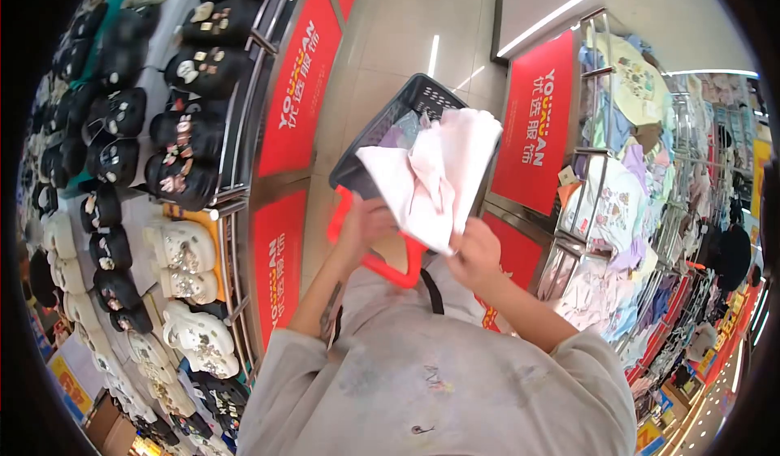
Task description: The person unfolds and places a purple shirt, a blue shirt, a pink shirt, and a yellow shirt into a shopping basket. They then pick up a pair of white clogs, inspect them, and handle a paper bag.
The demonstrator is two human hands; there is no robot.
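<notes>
A tall tiered display of black and white charm-studded clogs (162, 155) runs down the left of the aisle. Metal racks of pale printed children's clothes (617, 196) stand on the right. Both are fronted by red sign panels with white lettering (296, 90), and a shiny beige tiled floor (382, 34) lies between them.

Over that floor, close in front of the person's chest, hangs a black plastic mesh shopping basket (422, 99) with an orange loop handle (390, 271). It already holds some folded cloth.

A pale pink soft fabric garment (439, 172) is held spread just above the basket's near rim, probably so it can be looked over. The left hand (366, 222) is closed at the garment's lower left edge, right by the handle; whether it also grips the handle I cannot tell. The right hand (475, 255) pinches the garment's lower corner, keeping the cloth taut.
</notes>
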